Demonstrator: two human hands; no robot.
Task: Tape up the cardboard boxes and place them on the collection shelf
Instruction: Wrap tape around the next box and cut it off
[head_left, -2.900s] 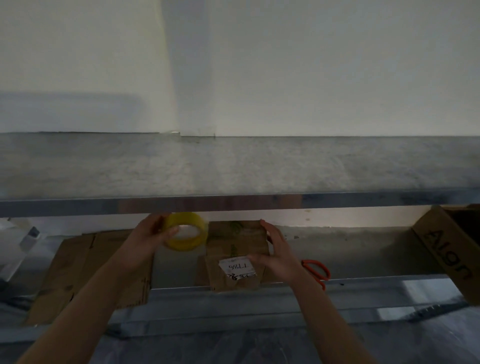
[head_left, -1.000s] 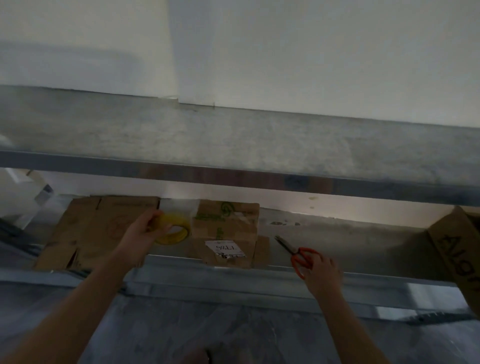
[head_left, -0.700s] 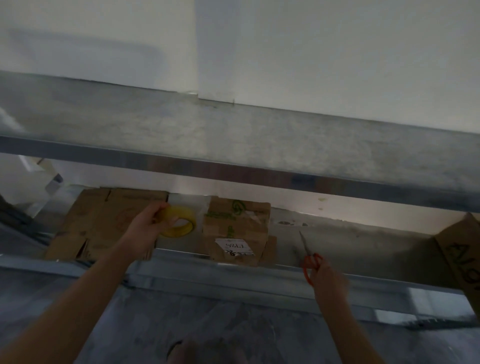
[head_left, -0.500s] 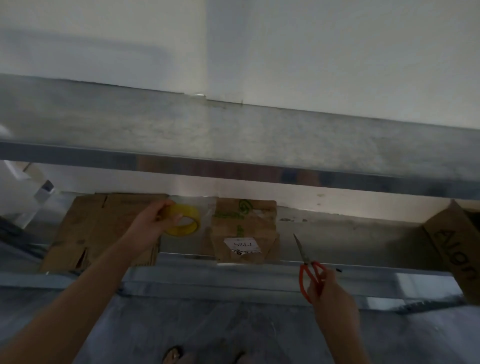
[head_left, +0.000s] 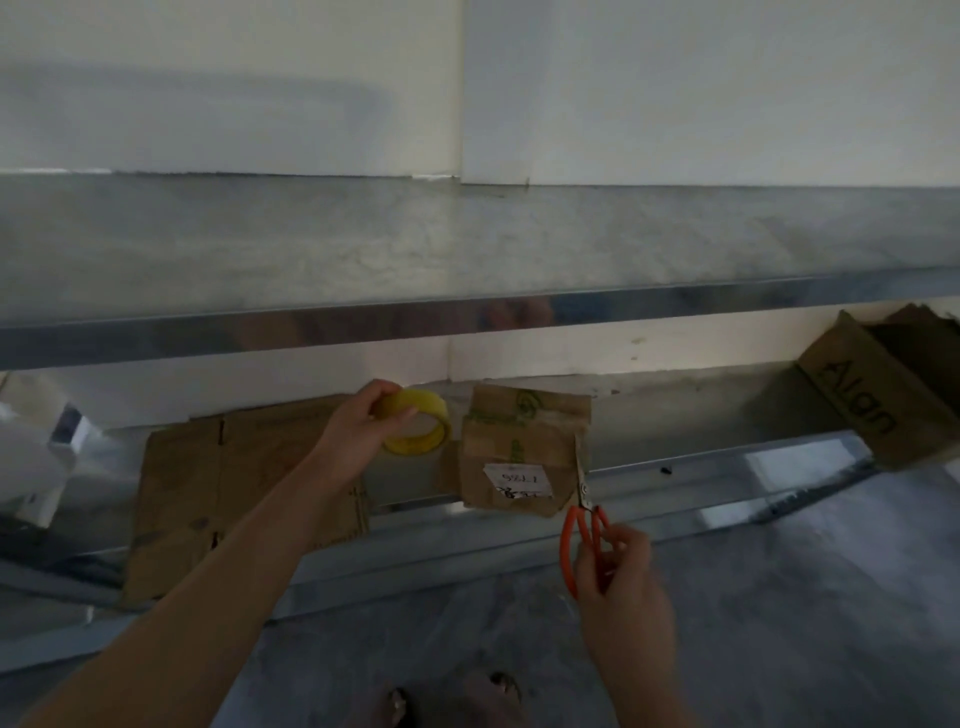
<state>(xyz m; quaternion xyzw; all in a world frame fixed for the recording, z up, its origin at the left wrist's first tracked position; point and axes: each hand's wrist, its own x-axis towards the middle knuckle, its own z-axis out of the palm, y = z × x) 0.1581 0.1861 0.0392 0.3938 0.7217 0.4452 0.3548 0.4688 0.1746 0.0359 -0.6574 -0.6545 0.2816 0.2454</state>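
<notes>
On lower shelf, middle: small cardboard box (head_left: 514, 452) sits on the lower metal shelf (head_left: 727, 467) at its front lip, green print on top, white label (head_left: 517, 478) on the near face, upside down to the camera.
Left hand: left hand (head_left: 353, 431) at 9 o'clock of the box, fingers and thumb clamped on the rim of the yellow tape roll (head_left: 415, 428).
Tape roll: just beside the box's left edge, held tilted; can't tell if a strip runs to the box.
Right hand: right hand (head_left: 621, 577) at 5 o'clock of the box, in front of the shelf lip, fingers curled round the orange handles of the scissors (head_left: 584, 514).
Scissors: blades together, pointing to 12 o'clock along the box's right edge; contact unclear.
Flattened cardboard: flattened cardboard (head_left: 234, 493) lies flat on the shelf, 9 o'clock, under the left forearm.
Open box: open cardboard box (head_left: 872, 395), tilted, at 2 o'clock, well apart.
Upper shelf: upper shelf (head_left: 467, 260) at 12 o'clock, against a white wall.
Feet: feet (head_left: 493, 696) at 6 o'clock, on grey floor.
</notes>
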